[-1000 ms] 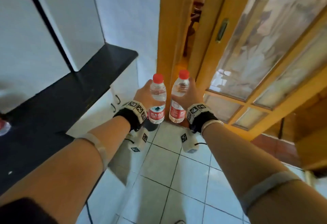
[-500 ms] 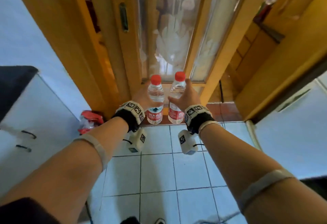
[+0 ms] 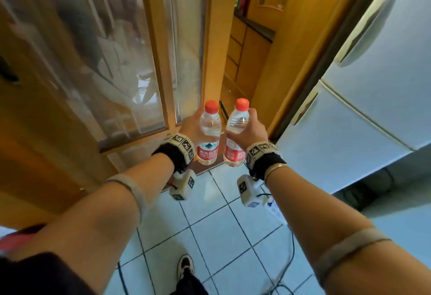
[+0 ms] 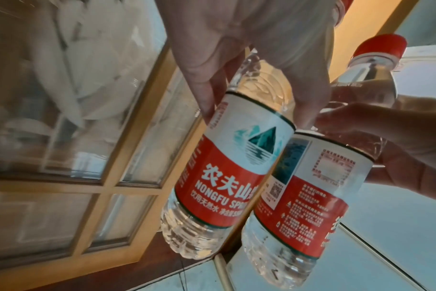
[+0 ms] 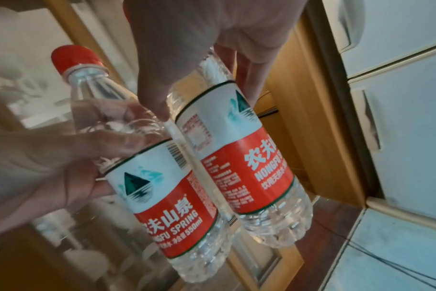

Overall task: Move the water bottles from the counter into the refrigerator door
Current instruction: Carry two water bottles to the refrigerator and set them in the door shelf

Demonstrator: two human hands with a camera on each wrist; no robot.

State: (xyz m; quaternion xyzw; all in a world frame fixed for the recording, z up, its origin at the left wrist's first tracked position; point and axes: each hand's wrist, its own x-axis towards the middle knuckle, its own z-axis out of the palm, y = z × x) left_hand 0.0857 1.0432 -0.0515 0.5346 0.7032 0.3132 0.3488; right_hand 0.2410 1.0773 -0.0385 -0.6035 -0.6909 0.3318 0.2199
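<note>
Pale floor tiles (image 3: 224, 231) run up to a wooden glass-paned door (image 3: 161, 61), with a white refrigerator (image 3: 363, 108) at the right, its doors closed. Left hand (image 3: 190, 129) wraps its fingers round one water bottle (image 3: 209, 136); right hand (image 3: 253, 131) grips another bottle (image 3: 235, 138) just beside it, both upright above the floor.

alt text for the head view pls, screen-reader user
Two forearms reach forward, the left hand gripping one red-capped water bottle and the right hand another, upright and side by side. A white refrigerator, doors shut, stands to the right, glass-paned wooden doors ahead.
</note>
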